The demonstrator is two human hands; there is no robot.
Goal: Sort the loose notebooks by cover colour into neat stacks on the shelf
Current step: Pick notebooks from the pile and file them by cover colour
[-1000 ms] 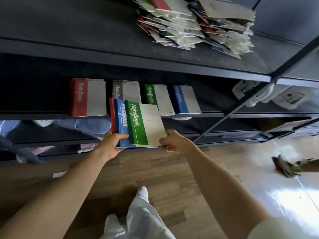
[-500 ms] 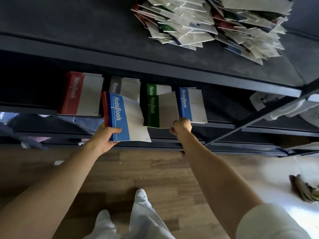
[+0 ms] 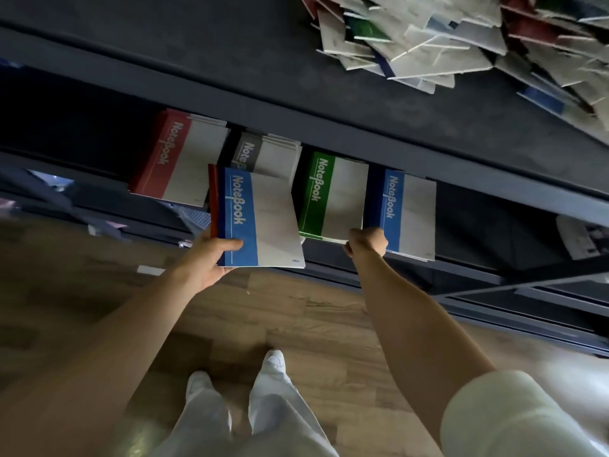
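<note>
My left hand point(image 3: 211, 258) grips a small bundle of notebooks point(image 3: 260, 219) in front of the shelf, a blue cover on top and a red edge showing beneath. On the middle shelf stand sorted stacks: red point(image 3: 178, 159), grey point(image 3: 263, 153), green point(image 3: 333, 196) and blue point(image 3: 408, 212). My right hand point(image 3: 367, 240) has its fingers curled at the front lower corner of the green stack, pinching the top green notebook there. A loose heap of mixed notebooks point(image 3: 461, 37) lies on the shelf above, at the right.
The dark shelf's front rail point(image 3: 329, 127) runs across above the stacks. White packaged items point(image 3: 583, 239) sit further right on the middle shelf. Wooden floor point(image 3: 296, 311) and my white trousers and shoes point(image 3: 263, 390) are below.
My right hand has carried the green notebook from the bundle onto the green stack. The left hand's bundle now shows the blue cover on top. The view has shifted closer to the shelf.
</note>
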